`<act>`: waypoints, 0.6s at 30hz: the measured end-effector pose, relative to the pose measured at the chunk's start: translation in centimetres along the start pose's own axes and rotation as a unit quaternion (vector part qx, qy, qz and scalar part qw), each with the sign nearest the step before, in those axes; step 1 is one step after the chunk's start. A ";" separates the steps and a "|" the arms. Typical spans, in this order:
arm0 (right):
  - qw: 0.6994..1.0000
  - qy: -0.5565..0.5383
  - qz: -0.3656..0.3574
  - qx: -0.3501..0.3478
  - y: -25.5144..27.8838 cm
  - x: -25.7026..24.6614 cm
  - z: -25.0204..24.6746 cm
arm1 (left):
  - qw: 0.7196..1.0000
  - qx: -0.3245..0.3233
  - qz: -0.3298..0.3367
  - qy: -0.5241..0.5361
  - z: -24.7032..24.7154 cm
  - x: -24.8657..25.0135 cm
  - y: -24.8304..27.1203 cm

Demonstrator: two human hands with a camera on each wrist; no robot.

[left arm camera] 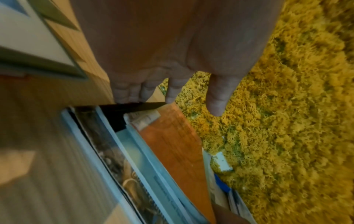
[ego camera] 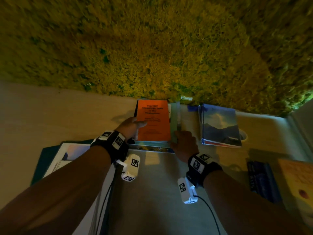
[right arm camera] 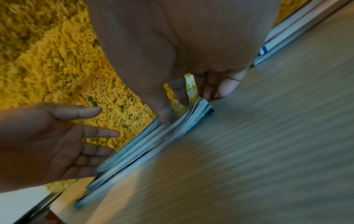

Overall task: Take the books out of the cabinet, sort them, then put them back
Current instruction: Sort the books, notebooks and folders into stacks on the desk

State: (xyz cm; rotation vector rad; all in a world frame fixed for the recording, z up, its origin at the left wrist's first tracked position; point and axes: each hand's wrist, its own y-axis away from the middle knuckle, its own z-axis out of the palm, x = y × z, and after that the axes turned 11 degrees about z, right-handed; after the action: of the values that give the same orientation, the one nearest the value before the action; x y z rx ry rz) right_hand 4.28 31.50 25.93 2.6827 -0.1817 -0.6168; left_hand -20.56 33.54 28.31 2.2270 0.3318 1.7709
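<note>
A stack of books (ego camera: 175, 116) lies at the far edge of the pale table (ego camera: 67, 116), with an orange paperback (ego camera: 153, 121) on top. My left hand (ego camera: 132, 123) is against the stack's left side, fingers straight and thumb resting on the orange cover. The left wrist view shows my left hand (left arm camera: 189, 104) with its fingertips (left arm camera: 132, 97) touching a dark book edge beside the orange paperback (left arm camera: 178, 145). My right hand (ego camera: 183, 141) grips the stack's near right corner. In the right wrist view, my right hand (right arm camera: 184, 104) has its thumb on top of the stack (right arm camera: 145, 145) and its fingers curled round the corner.
A second stack with a mountain-picture cover (ego camera: 220, 124) lies to the right. A white and teal book (ego camera: 55, 158) sits at the near left. A dark blue book (ego camera: 260, 180) and a tan one (ego camera: 298, 184) lie at the right. Shaggy yellow-green carpet (ego camera: 152, 48) lies beyond the table.
</note>
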 end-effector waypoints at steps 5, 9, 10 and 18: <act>0.985 -0.138 -0.036 0.100 2.7 -0.4 -0.2 | 0.992 0.079 0.058 -0.075 -0.1 2.6 7.0; 0.962 -0.226 -0.156 -0.001 8.5 -3.8 2.2 | 0.990 0.104 0.083 -0.055 -1.8 1.8 13.5; 0.958 -0.225 -0.176 -0.034 9.9 -4.8 3.3 | 0.993 0.085 0.077 -0.022 -2.4 1.6 15.4; 0.942 -0.282 -0.051 -0.173 18.6 -10.0 10.6 | 0.889 0.059 -0.018 -0.453 -10.9 -7.5 24.4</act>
State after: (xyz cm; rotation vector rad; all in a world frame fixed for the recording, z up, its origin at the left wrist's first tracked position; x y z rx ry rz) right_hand -10.11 12.97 28.38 2.1290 -0.0724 -1.3099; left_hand -32.71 8.94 32.42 2.7974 0.2597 0.5373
